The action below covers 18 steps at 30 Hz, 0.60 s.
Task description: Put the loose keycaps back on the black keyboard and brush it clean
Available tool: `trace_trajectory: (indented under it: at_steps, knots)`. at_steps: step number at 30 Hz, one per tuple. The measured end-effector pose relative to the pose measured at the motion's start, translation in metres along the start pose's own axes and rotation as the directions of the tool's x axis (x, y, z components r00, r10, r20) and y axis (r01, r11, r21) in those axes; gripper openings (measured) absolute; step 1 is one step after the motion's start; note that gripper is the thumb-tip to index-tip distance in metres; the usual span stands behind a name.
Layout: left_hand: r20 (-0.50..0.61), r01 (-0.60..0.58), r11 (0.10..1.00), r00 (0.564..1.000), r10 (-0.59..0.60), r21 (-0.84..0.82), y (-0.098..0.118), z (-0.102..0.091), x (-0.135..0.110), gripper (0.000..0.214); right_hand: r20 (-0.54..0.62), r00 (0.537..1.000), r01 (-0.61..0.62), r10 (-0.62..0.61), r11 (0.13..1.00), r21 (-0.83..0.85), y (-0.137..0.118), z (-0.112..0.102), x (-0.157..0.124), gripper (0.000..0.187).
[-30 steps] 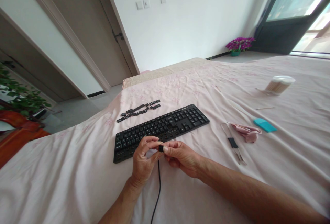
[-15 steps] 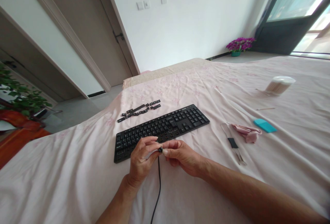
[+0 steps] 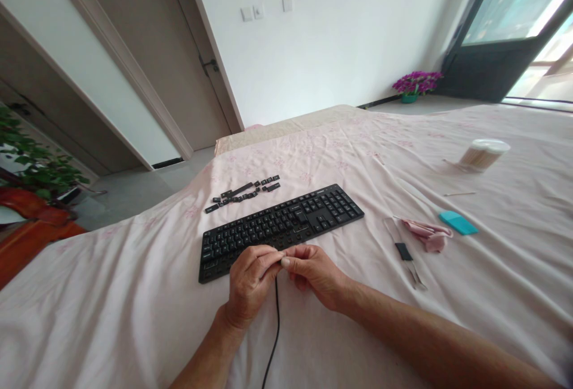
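Note:
My left hand (image 3: 252, 281) and my right hand (image 3: 316, 272) meet at the fingertips in front of the keyboard. Both are closed in a pinch on one small black keycap (image 3: 280, 262), mostly hidden by the fingers. Just beyond them lies the black keyboard (image 3: 255, 231), with bare key sockets along its near rows. The keyboard's cable (image 3: 277, 317) runs toward me beneath my hands. Loose black keycaps (image 3: 244, 189) are laid out in uneven rows behind the keyboard.
On the pink sheet (image 3: 358, 341) to the right are a wire puller with a black grip (image 3: 403, 251), a pink cloth (image 3: 432, 237), a turquoise scraper-like piece (image 3: 458, 222), a cotton swab (image 3: 459, 194) and a clear tub of swabs (image 3: 483, 156). A plant (image 3: 36, 162) stands at left.
My left fingers have folded down closer around the keycap, so less of it shows. My right hand keeps its pinch in nearly the same place. The view has shifted slightly.

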<state>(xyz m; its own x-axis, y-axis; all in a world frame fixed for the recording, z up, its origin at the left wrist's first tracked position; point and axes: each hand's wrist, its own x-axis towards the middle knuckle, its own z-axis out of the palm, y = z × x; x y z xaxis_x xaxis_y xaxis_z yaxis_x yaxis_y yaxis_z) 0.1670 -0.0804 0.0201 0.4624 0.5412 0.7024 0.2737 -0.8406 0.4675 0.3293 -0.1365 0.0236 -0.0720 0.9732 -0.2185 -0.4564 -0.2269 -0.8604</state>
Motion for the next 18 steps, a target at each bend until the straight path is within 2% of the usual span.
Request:
trace_trajectory:
  at_steps: [2,3,4,6,8,9,10,11,13,16,18]
  knots:
    - [-0.038,0.170,0.981,0.984,-0.174,-0.091,0.003,0.003,0.000,0.020,-0.034,0.999,0.023,-0.025,0.998,-0.055,-0.001,0.001,0.002,0.031]
    - [-0.057,0.285,0.942,0.953,-0.299,-0.175,0.005,0.005,0.000,0.017,-0.058,0.997,0.042,-0.048,0.994,-0.097,-0.001,0.001,0.002,0.031]
    - [-0.067,0.399,0.870,0.899,-0.434,-0.289,0.006,0.007,0.000,0.016,-0.091,0.992,0.068,-0.082,0.986,-0.153,-0.002,0.001,0.003,0.031]
    - [-0.009,0.549,0.617,0.743,-0.669,-0.564,0.008,0.013,0.001,0.021,-0.160,0.966,0.151,-0.204,0.945,-0.291,-0.005,0.001,0.005,0.028]
    - [0.131,0.558,0.299,0.603,-0.787,-0.774,0.009,0.017,0.002,0.025,-0.184,0.910,0.263,-0.373,0.859,-0.440,-0.009,0.002,0.005,0.022]
    - [0.202,0.532,0.162,0.561,-0.803,-0.831,0.010,0.019,0.003,0.026,-0.164,0.874,0.321,-0.458,0.797,-0.512,-0.012,0.003,0.005,0.020]
    - [0.263,0.504,0.055,0.539,-0.800,-0.862,0.011,0.020,0.004,0.027,-0.124,0.839,0.374,-0.530,0.726,-0.577,-0.015,0.004,0.004,0.019]
    - [0.311,0.480,-0.021,0.533,-0.787,-0.877,0.013,0.020,0.006,0.026,-0.073,0.808,0.415,-0.584,0.653,-0.634,-0.018,0.006,0.004,0.020]
    - [0.372,0.451,-0.105,0.557,-0.742,-0.886,0.015,0.019,0.008,0.025,0.032,0.772,0.453,-0.634,0.515,-0.728,-0.025,0.011,0.002,0.022]
    - [0.424,0.443,-0.158,0.605,-0.674,-0.883,0.017,0.015,0.009,0.025,0.131,0.758,0.442,-0.638,0.356,-0.824,-0.034,0.017,0.000,0.024]
    - [0.444,0.443,-0.177,0.621,-0.646,-0.879,0.017,0.013,0.009,0.026,0.174,0.748,0.418,-0.640,0.252,-0.873,-0.040,0.020,-0.001,0.023]
